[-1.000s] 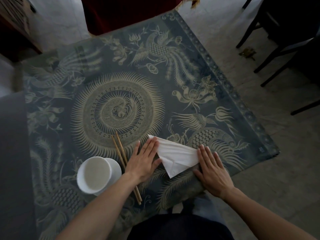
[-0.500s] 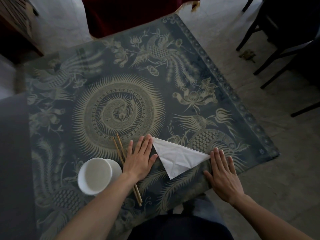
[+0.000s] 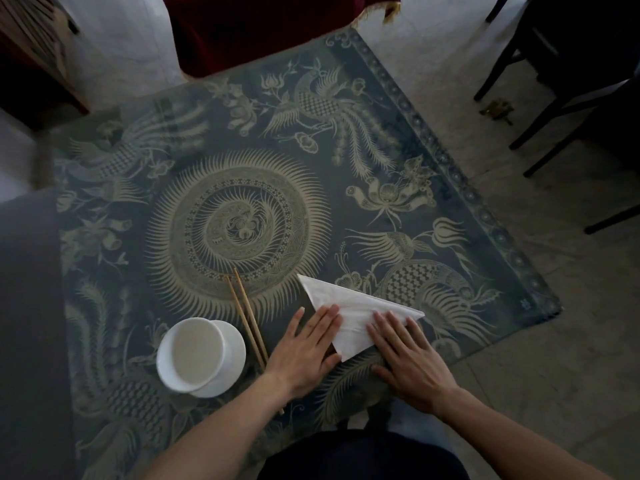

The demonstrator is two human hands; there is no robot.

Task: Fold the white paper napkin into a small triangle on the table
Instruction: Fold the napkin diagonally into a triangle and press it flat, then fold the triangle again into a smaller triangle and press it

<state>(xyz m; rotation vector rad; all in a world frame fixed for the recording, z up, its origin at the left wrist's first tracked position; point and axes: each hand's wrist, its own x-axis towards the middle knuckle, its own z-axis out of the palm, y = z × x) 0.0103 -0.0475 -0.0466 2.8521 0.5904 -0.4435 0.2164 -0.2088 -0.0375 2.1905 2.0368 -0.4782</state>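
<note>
Napkin, folded triangular, lies between flat, open left hand and right hand.

I see both hands back on the napkin: half a second ago they lay flat on the cloth either side of it. Now the left hand covers its left edge and the right hand presses its right part, fingers flat.
</note>
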